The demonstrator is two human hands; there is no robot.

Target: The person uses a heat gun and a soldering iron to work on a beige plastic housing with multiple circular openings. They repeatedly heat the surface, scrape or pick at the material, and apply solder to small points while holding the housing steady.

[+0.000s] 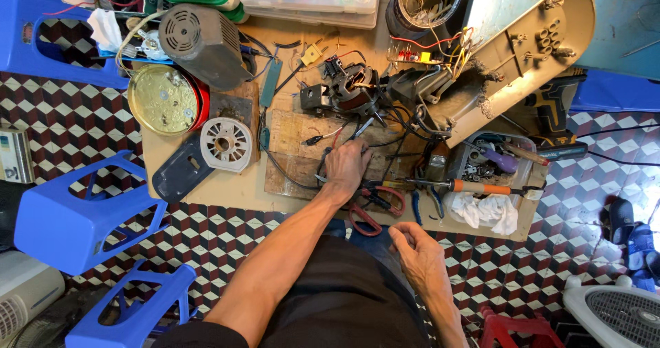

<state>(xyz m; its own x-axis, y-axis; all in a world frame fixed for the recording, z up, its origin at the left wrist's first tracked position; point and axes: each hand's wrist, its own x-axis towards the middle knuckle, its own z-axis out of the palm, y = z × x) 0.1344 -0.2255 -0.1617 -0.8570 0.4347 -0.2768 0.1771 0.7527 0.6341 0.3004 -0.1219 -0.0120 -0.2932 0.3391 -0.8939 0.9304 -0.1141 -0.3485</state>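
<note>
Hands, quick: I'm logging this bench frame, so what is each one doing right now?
Left hand: palm down on the wooden board among wires; any grip cannot be told.
Right hand: loosely curled, nothing visibly held.

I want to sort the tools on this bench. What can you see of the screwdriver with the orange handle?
The screwdriver lies flat and roughly level along the wooden bench's near right edge. Its orange, plastic-looking handle points right, the thin metal shaft left. The handle lies by a white rag, in front of a small parts bin. Neither hand touches it.
</note>
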